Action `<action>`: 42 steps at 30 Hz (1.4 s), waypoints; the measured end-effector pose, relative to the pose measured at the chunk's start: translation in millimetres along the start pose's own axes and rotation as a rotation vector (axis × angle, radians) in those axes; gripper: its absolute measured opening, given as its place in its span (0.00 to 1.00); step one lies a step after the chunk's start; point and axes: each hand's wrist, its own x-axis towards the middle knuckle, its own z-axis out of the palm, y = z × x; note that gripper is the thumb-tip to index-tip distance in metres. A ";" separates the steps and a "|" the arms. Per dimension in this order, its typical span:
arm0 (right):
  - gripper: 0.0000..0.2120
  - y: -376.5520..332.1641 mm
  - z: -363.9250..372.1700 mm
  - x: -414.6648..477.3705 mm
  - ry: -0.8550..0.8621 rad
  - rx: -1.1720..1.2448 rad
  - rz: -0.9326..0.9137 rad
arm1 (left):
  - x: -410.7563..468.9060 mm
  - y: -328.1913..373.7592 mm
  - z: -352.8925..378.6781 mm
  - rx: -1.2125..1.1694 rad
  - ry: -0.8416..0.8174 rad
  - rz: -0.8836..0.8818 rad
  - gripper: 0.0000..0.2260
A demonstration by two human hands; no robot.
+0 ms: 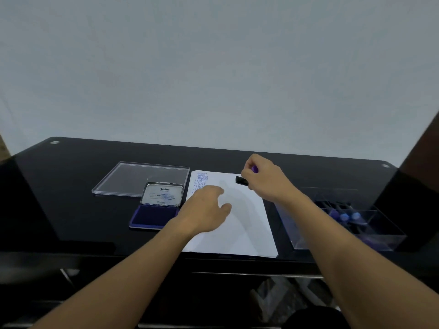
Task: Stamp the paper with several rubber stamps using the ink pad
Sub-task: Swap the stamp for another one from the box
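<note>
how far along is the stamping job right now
Done: a column of blue AMENDED and SAMPLE imprints sits at the paper's top left corner. In hand: the right hand holds a rubber stamp over the paper's upper part while the left hand rests on the sheet; the ink pad lies open. Left: most of the sheet is blank, and more stamps wait in the clear box.

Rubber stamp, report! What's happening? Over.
Right hand grips rubber stamp over paper. Left hand open, resting on paper. Ink pad open alongside; nothing blocking.
</note>
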 end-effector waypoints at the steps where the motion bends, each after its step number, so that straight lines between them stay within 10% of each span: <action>1: 0.05 2.6 -6.0 -2.2 -0.003 -0.008 -0.004 | 1.9 4.8 -0.7 -0.006 0.007 0.002 0.25; 21: 0.13 99.4 -102.8 -59.0 -0.023 -0.020 0.270 | 20.4 102.5 43.4 -0.180 0.008 0.048 0.21; 42: 0.11 118.8 -51.5 -67.4 -0.276 -0.227 0.131 | 28.3 105.4 68.8 -0.203 0.015 -0.001 0.19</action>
